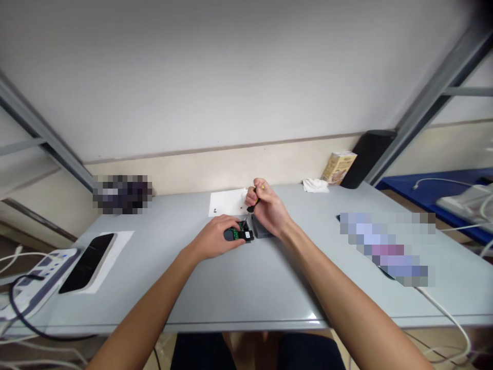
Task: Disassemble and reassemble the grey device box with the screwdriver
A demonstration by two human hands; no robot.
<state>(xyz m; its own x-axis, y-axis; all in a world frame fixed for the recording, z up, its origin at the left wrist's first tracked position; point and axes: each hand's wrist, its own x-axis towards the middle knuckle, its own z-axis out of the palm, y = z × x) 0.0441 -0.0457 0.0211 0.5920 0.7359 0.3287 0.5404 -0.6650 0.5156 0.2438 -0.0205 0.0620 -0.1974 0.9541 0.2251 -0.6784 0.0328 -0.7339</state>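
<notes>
A green circuit board (pixel 236 234) is lying seemingly opened up but with a black part (pixel 247 235) remaining in place, roughly midway between the tabletop's (pixel 239 293) side edges, inside the gripping fingers of the left hand (pixel 213 237), while the right hand's (pixel 271 206) fingers are clenching a screwdriver (pixel 251 208) beside a grey case (pixel 261 229).

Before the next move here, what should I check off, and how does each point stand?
1. Circuit board steadied: ok, the left hand has fingers and thumb around it.
2. Screwdriver in hand: ok, the right hand is closed around its handle.
3. Screwdriver tip seated: cannot tell; it points down at the board, but the contact is too small to see.
4. Small dark pieces on the white paper: ok, they lie near its front left corner.
5. Grey case fully visible: not ok, the right hand hides part of it.
</notes>
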